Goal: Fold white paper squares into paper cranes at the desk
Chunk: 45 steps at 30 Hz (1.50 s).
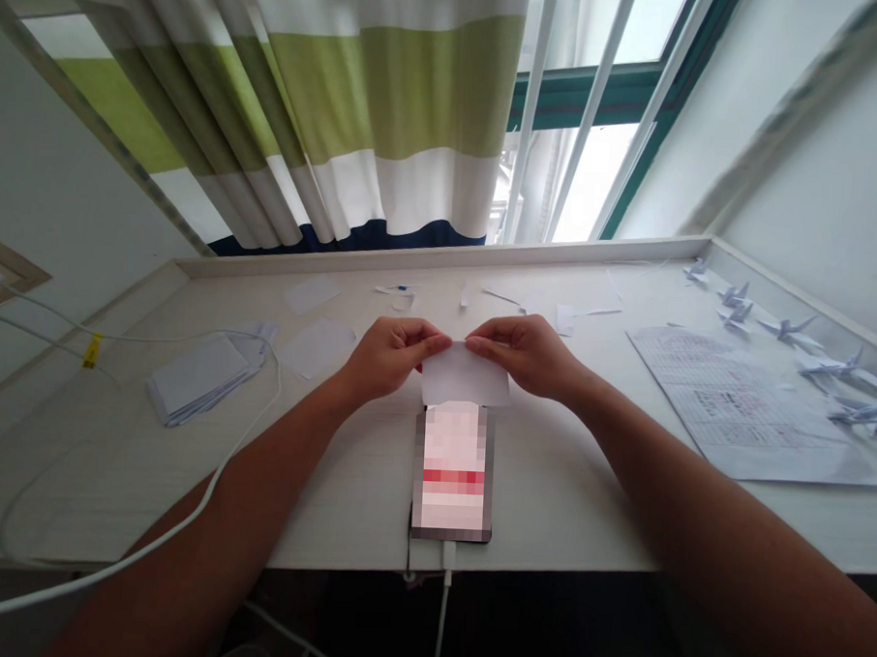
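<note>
A small white sheet of paper (466, 376) is held up over the desk between my two hands. My left hand (398, 354) pinches its top edge near the middle with thumb and forefinger. Close beside it, my right hand (529, 350) pinches the same edge, the fingertips a short gap apart. The paper's lower edge hangs just beyond the top of a phone (453, 474), which lies with its blurred screen up and a white cable (449, 561) plugged into its near end.
Several folded paper cranes (791, 329) line the desk's right side, beside a printed sheet (740, 409). A stack of white paper (204, 374) lies at left. Paper scraps (566, 320) are strewn at the back. A white cord (218, 474) loops across my left forearm. A curtain (391, 94) hangs behind.
</note>
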Motion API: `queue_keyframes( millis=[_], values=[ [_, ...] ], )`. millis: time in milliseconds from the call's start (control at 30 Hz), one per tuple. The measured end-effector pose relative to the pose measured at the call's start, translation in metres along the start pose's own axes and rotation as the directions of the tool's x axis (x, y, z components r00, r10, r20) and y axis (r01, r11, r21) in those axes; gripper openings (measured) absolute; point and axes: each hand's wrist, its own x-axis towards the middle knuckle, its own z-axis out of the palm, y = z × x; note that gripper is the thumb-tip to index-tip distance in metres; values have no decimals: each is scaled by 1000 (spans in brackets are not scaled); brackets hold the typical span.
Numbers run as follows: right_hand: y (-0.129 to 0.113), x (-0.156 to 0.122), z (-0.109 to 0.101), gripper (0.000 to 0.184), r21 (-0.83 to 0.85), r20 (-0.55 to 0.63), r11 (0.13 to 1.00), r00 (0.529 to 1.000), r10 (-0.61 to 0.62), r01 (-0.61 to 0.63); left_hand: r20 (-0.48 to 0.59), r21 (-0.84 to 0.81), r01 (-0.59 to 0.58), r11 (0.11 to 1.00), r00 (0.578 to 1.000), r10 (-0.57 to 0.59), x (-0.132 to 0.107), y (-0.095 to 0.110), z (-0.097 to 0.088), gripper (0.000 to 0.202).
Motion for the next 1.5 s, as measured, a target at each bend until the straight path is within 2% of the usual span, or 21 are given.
queue_keyframes(
  millis=[200,333,567,700,933,1200,1300,1500],
  values=[
    [-1,0,2,29,-40,40,999,999,-26,27,50,32,27,999,998,-29,-1,2,-1,33],
    [-5,-1,5,30,-114,54,991,997,-61,67,54,47,-17,999,998,15,-3,4,1,29],
    [-5,-1,1,25,-17,117,999,993,-27,29,63,72,-11,997,998,6,-2,4,-1,27],
    [-6,-1,0,24,-76,125,995,991,-53,62,62,130,-37,991,998,29,-2,3,-3,24],
    [-4,0,1,27,-109,126,993,991,-36,50,144,106,17,994,989,-32,-2,3,-3,30],
    [-3,1,-3,26,-7,14,997,997,-72,73,122,74,10,997,992,-19,-2,5,-3,32],
    [-3,3,-7,27,-8,-45,996,995,-90,90,103,18,1,1000,995,-3,-1,5,-4,33],
    [-1,5,-10,28,-32,-84,993,990,-113,111,38,-14,-55,998,998,56,0,7,-6,40]
  ],
)
